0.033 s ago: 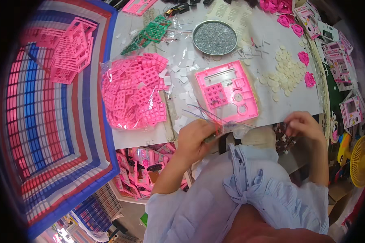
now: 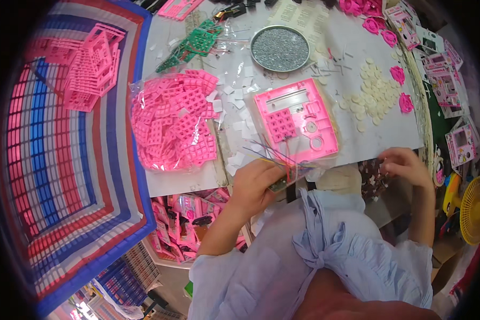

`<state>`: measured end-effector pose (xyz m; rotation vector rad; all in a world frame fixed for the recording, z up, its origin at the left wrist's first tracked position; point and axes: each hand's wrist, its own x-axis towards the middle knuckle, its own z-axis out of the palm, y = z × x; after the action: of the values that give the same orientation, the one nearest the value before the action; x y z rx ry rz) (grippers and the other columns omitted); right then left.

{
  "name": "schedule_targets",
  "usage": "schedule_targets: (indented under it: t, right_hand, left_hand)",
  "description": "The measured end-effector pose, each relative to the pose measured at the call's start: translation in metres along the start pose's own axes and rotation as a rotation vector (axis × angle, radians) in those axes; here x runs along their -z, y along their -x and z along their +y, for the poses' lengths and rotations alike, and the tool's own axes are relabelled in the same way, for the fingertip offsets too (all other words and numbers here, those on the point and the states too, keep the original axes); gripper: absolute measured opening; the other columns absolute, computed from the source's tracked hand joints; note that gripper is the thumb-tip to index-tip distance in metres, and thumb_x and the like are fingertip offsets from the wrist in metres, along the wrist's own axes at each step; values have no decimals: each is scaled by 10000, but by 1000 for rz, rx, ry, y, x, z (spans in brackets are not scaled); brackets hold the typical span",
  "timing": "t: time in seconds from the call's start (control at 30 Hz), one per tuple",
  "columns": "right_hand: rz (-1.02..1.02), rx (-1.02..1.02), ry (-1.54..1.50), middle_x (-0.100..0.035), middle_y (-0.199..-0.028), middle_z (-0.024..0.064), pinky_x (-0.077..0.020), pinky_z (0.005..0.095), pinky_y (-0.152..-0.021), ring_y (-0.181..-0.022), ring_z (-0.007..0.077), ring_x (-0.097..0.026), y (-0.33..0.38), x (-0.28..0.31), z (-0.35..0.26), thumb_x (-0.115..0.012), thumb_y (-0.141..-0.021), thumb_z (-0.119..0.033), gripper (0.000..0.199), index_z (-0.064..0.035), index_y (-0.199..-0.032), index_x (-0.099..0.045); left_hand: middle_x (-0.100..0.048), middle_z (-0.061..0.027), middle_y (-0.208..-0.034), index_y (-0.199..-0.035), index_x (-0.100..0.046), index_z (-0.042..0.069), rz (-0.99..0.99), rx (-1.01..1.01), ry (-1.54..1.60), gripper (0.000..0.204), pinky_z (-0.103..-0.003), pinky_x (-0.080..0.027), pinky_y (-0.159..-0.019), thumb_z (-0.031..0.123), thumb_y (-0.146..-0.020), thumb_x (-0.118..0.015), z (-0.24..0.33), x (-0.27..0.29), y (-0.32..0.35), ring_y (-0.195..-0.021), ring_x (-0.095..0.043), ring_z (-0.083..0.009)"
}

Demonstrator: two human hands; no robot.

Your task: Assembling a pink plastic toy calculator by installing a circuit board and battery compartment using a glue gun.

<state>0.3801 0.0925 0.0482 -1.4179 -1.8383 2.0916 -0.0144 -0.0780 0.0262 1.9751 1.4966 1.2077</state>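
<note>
My left hand point(image 2: 256, 184) is closed on a small green circuit board point(image 2: 278, 185) at the table's front edge. Thin coloured wires point(image 2: 274, 154) rise from the board and cross the near end of a pink plastic housing point(image 2: 298, 120). That housing lies hollow side up, with a pink keypad grid point(image 2: 281, 126) in it. Over on the right, my right hand point(image 2: 406, 166) hovers beside a heap of small dark parts point(image 2: 373, 180) below the table edge. Its fingers are curled together; whatever they may pinch is too small to make out.
A clear bag of pink grids point(image 2: 173, 122) and green boards point(image 2: 200, 41) lie left of the housing. Behind it stands a round tin of grey bits point(image 2: 280, 49). White discs point(image 2: 376, 93) spread to the right. A striped bag point(image 2: 98, 176) borders the left; a yellow fan point(image 2: 473, 210) stands right.
The circuit board has tipped so more of its face shows, and its wires have shifted. My right hand has moved slightly right, its fingers a little higher.
</note>
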Motion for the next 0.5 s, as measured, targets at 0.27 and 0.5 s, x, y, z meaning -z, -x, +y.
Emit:
schedule_targets:
  t: [0.27,0.5]
  right_hand:
    - [-370,825,858,-298,-1568,298,-211,606,-1178,-1470,510,-202,-34,-72,-115,-678,-774,-717,1027,-90,-1535,-393]
    - [-544,977,717,-334,-1548,277,-257,573,-1171,-1472,508,-186,-71,-112,-127,-675,-875,-521,783,-78,-1486,-467]
  left_hand:
    - [-702,-86,-1059,-1080,-670,98,-290,-166,251,381,-391,-562,-737,106,-710,-757,14,-23,-18,-900,-694,-286]
    - [-706,-121,-1082,-1183,-663,82,-335,93,479,320,-363,-561,-801,85,-865,-696,27,-22,-5,-929,-700,-305]
